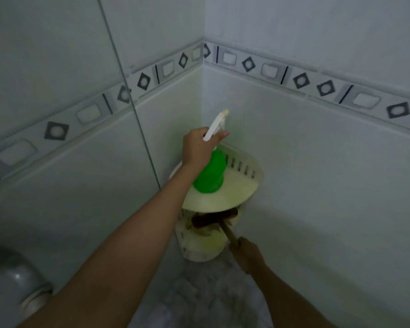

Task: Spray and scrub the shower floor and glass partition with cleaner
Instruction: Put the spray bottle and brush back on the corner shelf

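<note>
A green spray bottle (211, 174) with a white trigger head stands on the top tier of a cream corner shelf (242, 185). My left hand (199, 147) is wrapped around its neck and trigger. My right hand (247, 255) grips the wooden handle of a scrub brush (213, 220), whose dark head lies in the shelf's lower tier, partly hidden under the top tier. The glass partition (57, 79) fills the left of the view, its edge running down toward the shelf. The grey marbled shower floor (199, 292) lies below.
White tiled walls (317, 162) with a grey patterned border strip meet in the corner behind the shelf. A grey rounded fixture (14, 275) shows through the glass at lower left.
</note>
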